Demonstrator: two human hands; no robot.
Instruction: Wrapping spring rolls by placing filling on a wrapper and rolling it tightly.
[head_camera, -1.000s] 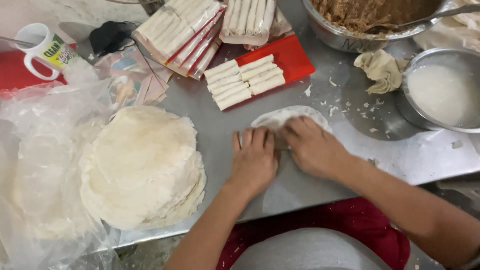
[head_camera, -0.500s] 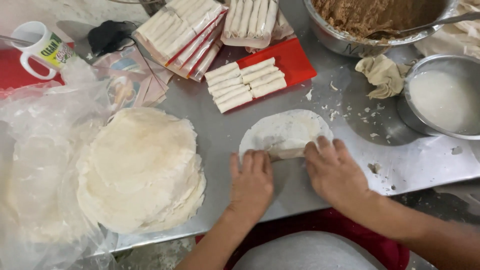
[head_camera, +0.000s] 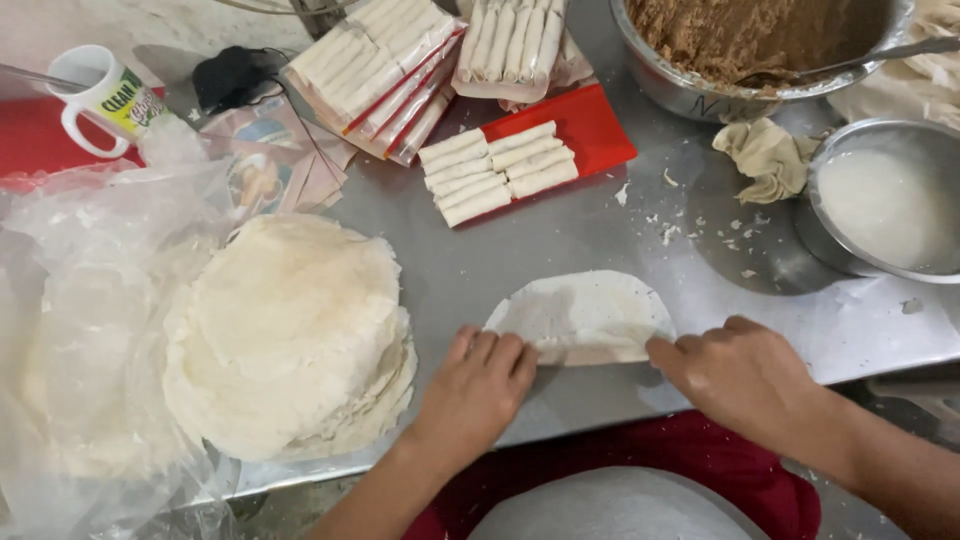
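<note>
At lower centre, the left hand (head_camera: 475, 390) and right hand (head_camera: 740, 375) press fingertips on the ends of a half-rolled spring roll wrapper (head_camera: 585, 315), neither clasping it, beside the wrapper stack (head_camera: 290, 335).

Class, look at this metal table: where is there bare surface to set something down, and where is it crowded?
Bare metal lies between the wrapper stack, the red tray of rolls and the wrapper being rolled. A crumb-strewn patch sits between that wrapper and the paste bowl. The far edge is crowded with roll packs and the filling bowl.
</note>
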